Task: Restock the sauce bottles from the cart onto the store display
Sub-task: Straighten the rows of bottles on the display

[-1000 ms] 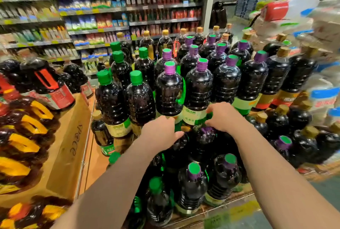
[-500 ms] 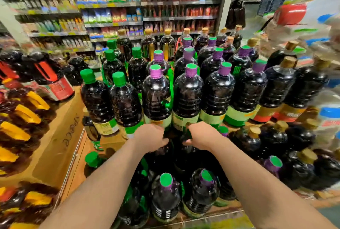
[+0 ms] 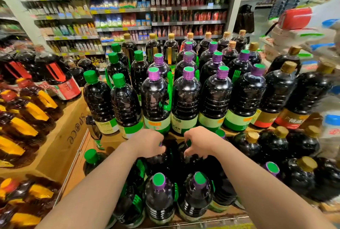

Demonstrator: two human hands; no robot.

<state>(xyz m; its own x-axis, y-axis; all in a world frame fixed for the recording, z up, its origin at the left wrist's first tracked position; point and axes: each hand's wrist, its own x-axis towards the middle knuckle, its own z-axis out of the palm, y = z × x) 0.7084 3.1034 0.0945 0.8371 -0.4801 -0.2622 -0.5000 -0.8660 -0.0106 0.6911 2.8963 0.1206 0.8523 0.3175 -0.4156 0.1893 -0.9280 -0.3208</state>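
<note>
We reach both bare arms forward, our left hand and right hand side by side, fingers curled downward, thumbs turned toward each other.

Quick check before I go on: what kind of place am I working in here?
Most likely a supermarket aisle. Long wall shelves carry packaged goods with price tags along their edges, a tiered display holds rows of dark sauce bottles, and sealed oil jugs with yellow handles sit on cardboard cartons beside it.

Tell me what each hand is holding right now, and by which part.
Left hand and right hand each curl over the top of a dark sauce bottle on the lower tier; caps are hidden, so the exact hold cannot be told.
</note>
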